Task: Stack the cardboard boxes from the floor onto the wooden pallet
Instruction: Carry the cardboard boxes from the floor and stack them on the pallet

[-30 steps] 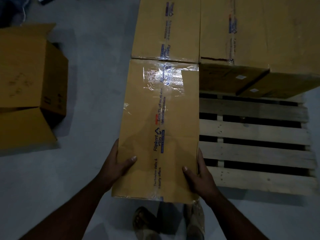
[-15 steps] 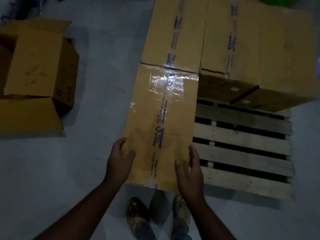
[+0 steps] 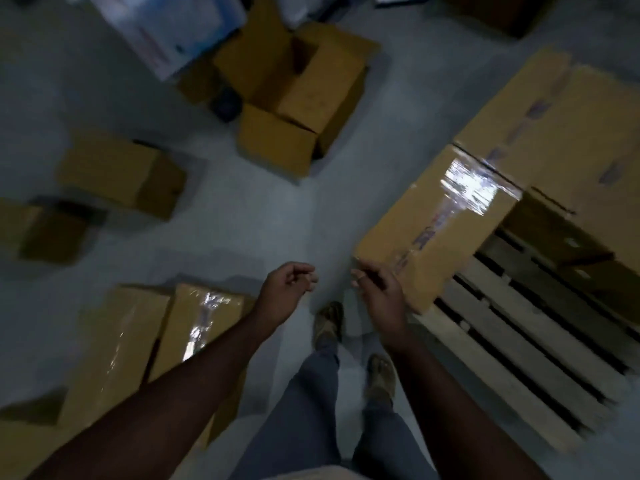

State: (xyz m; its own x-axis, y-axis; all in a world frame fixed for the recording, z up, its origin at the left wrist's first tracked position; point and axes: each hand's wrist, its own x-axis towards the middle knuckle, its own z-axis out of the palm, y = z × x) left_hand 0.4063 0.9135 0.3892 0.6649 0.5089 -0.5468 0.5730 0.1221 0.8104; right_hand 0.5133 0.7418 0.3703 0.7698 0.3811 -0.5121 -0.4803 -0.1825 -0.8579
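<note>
The taped box (image 3: pixel 440 223) sits at the near corner of the wooden pallet (image 3: pixel 519 348), butted against the other boxes (image 3: pixel 571 126) stacked there. Your left hand (image 3: pixel 287 289) and right hand (image 3: pixel 379 292) hang loosely curled, gripping nothing. More cardboard boxes (image 3: pixel 121 174) lie scattered across the floor (image 3: pixel 242 220).

Dim room, smooth grey concrete floor (image 3: pixel 263 216).

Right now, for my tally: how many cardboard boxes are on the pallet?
3. The taped box sits at the near corner of the wooden pallet, a second box behind it, a larger box beside both. Others may be hidden past the frame edge.
</note>
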